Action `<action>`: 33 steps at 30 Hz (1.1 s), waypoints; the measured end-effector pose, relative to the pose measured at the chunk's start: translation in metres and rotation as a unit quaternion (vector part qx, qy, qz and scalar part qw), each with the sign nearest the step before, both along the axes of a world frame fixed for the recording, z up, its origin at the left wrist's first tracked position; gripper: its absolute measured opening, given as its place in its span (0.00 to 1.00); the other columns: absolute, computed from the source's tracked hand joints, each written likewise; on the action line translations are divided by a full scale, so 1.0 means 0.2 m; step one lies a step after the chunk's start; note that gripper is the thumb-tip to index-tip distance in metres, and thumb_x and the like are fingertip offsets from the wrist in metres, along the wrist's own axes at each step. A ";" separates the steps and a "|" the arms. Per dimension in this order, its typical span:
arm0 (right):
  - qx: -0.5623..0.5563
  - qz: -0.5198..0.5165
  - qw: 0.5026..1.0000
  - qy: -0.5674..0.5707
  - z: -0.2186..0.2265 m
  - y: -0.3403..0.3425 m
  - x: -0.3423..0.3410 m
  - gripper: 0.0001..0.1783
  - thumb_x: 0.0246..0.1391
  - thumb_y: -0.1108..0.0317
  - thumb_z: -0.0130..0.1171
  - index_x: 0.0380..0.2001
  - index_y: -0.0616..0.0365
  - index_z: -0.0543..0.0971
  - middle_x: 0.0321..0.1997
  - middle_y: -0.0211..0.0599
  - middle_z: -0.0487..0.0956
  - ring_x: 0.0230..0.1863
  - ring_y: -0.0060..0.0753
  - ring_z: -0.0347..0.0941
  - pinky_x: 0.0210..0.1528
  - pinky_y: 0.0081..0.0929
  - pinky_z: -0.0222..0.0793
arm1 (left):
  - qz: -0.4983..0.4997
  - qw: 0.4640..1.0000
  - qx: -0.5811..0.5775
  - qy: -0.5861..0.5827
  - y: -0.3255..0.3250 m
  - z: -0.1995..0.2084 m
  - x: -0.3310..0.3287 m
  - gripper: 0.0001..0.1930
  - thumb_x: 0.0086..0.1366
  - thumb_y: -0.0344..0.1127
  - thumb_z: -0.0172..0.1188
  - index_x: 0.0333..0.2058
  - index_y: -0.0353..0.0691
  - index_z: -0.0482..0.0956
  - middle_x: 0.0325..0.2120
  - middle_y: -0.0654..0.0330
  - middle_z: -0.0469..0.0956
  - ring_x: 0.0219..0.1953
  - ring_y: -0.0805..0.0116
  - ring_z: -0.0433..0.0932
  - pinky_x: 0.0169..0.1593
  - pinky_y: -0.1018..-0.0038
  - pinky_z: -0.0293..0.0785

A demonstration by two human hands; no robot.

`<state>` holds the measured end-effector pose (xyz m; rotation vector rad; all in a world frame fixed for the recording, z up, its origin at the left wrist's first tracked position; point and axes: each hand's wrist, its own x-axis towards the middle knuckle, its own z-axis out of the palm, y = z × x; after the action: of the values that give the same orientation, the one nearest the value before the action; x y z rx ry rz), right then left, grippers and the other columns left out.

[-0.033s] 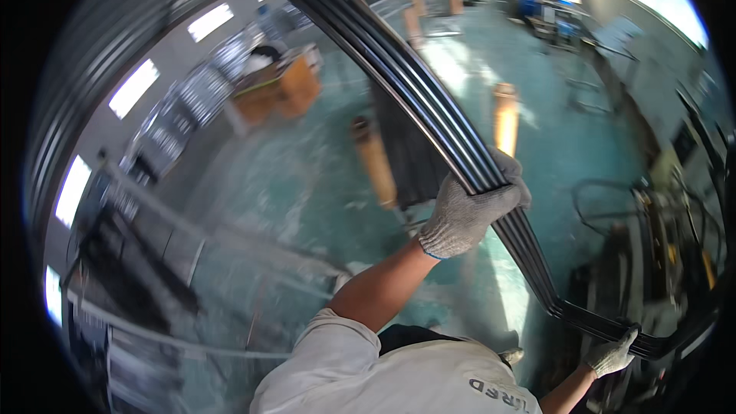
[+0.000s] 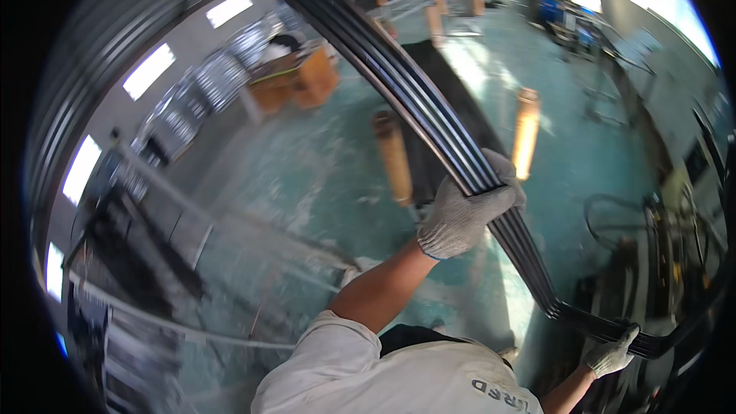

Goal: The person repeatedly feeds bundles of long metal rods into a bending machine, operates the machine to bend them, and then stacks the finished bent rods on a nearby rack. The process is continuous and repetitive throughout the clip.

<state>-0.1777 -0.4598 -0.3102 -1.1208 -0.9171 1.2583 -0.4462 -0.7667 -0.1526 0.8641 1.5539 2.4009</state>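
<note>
Workshop floor (image 2: 322,184): green and scuffed, with bright patches of light; orange-brown boxes (image 2: 314,80) and silvery stacks (image 2: 222,80) line the left side, dark machinery (image 2: 659,261) the right.
Long, glossy black bundle of slim parallel strips (image 2: 424,107): held up above the floor in front of the person, crossing the view; I cannot tell whether it is metal or plastic.
Left hand in grey knitted glove (image 2: 464,216): grip wrapped around the bundle partway along, strips pressed together.
Right hand in pale grey knitted glove (image 2: 612,356): grip curled around the bundle's nearer stretch at lower right; the far side of its fingers is hidden.
Bundle's long axis: diagonal, from upper left to lower right, then turning more sideways just before the right hand; lens bending may exaggerate that corner.
Bundle's ends: 1 points ahead and to the person's left, near the top rim; the other runs off right into dark blur, its tip unclear.
Carrying step: seems to be a 2-handed carry or turn of the bundle.
Next move: probably calls for both hands working together, strips kept aligned, and the far end kept off the 2 orange-yellow cylinders (image 2: 526,134) beyond.
</note>
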 end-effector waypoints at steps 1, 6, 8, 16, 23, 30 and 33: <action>0.046 0.068 0.995 -0.054 0.01 -0.09 -0.13 0.24 0.75 0.52 0.67 0.50 0.68 0.85 0.41 0.42 0.87 0.37 0.36 0.83 0.43 0.33 0.83 | 0.041 0.998 0.037 -0.008 -0.23 -0.02 -0.01 0.15 0.69 0.16 0.63 0.51 0.36 0.79 0.37 0.53 0.88 0.42 0.59 0.90 0.52 0.62 0.88; 0.085 0.304 0.947 0.055 -0.02 -0.46 -0.82 0.19 0.78 0.60 0.65 0.53 0.70 0.82 0.40 0.41 0.84 0.36 0.35 0.80 0.42 0.34 0.81 | 0.281 0.952 0.113 -0.039 -1.04 -0.05 0.10 0.15 0.68 0.16 0.61 0.51 0.33 0.78 0.34 0.50 0.86 0.39 0.53 0.89 0.49 0.55 0.89; 0.097 0.384 0.917 0.039 0.05 -0.63 -1.04 0.19 0.78 0.59 0.64 0.53 0.69 0.81 0.40 0.41 0.84 0.37 0.34 0.81 0.41 0.34 0.81 | 0.384 0.913 0.125 -0.054 -1.26 -0.05 0.18 0.15 0.66 0.17 0.60 0.51 0.34 0.78 0.33 0.49 0.85 0.37 0.51 0.89 0.48 0.53 0.88; 0.233 0.525 0.817 0.049 0.46 -1.64 -1.70 0.23 0.75 0.53 0.69 0.47 0.67 0.85 0.35 0.33 0.84 0.36 0.24 0.77 0.42 0.29 0.75 | 0.572 0.785 0.234 -0.031 -2.17 0.04 0.43 0.17 0.68 0.19 0.57 0.54 0.33 0.74 0.31 0.49 0.81 0.34 0.49 0.86 0.54 0.44 0.86; 0.451 0.552 0.696 0.085 1.32 -2.84 -1.76 0.16 0.75 0.57 0.66 0.45 0.61 0.87 0.32 0.39 0.88 0.34 0.31 0.81 0.41 0.35 0.77 | 0.592 0.729 0.343 0.002 -3.17 0.09 0.65 0.06 0.77 0.28 0.56 0.49 0.34 0.74 0.30 0.55 0.78 0.35 0.54 0.80 0.61 0.46 0.79; 0.675 0.567 0.455 0.125 2.25 -4.14 -1.52 0.18 0.67 0.56 0.63 0.46 0.59 0.88 0.41 0.45 0.89 0.43 0.43 0.85 0.49 0.46 0.80 | 0.550 0.725 0.414 0.032 -4.07 -0.01 0.80 0.10 0.71 0.28 0.55 0.42 0.26 0.82 0.40 0.45 0.86 0.49 0.44 0.83 0.65 0.47 0.80; 0.747 0.566 0.318 0.144 2.29 -4.63 -1.35 0.17 0.59 0.58 0.67 0.45 0.56 0.91 0.45 0.45 0.91 0.48 0.44 0.88 0.51 0.49 0.83 | 0.533 0.714 0.454 0.009 -4.42 -0.05 0.96 0.15 0.76 0.30 0.53 0.54 0.26 0.78 0.52 0.47 0.83 0.58 0.49 0.80 0.70 0.50 0.74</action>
<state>-0.4475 -1.3857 0.1468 1.5337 -1.9003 0.7254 -0.2549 -1.6499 -0.1632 -0.1378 0.7874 4.1304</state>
